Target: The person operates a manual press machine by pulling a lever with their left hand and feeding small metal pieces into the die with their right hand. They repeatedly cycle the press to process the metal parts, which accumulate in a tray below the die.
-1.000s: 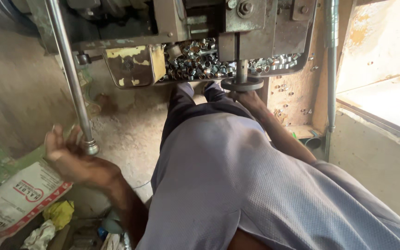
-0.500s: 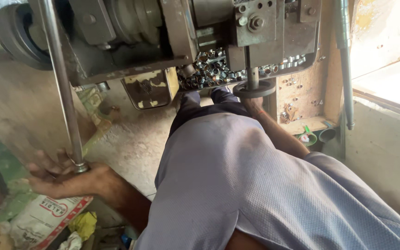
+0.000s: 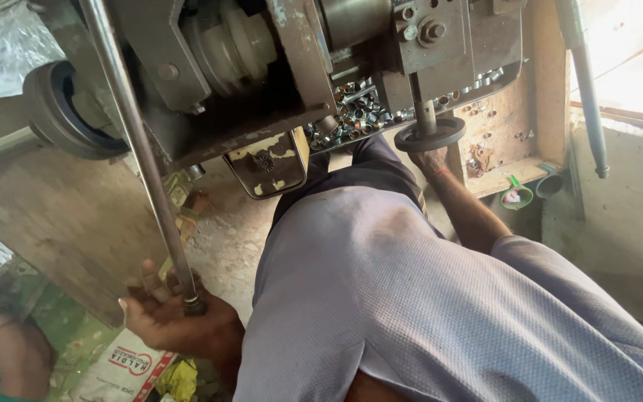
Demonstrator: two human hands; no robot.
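Head view: left hand (image 3: pixel 169 320) lies palm up, fingers loosely cupped round the lower end of the long steel lever (image 3: pixel 143 160), likely to swing it. Right hand (image 3: pixel 429 160) sits under the small handwheel (image 3: pixel 429 134); can't tell if it's gripping. Tray of small metal parts (image 3: pixel 359 112) under the machine head, within reach. White sack (image 3: pixel 124 368) with red print on floor, bottom left.

A heap of small metal rings (image 3: pixel 351 119) fills the machine's tray, far centre. A green funnel (image 3: pixel 516 196) sits on the wooden ledge (image 3: pixel 500 179) at right. Near left, a printed white sack (image 3: pixel 117 368) lies beside yellow cloth (image 3: pixel 178 378).
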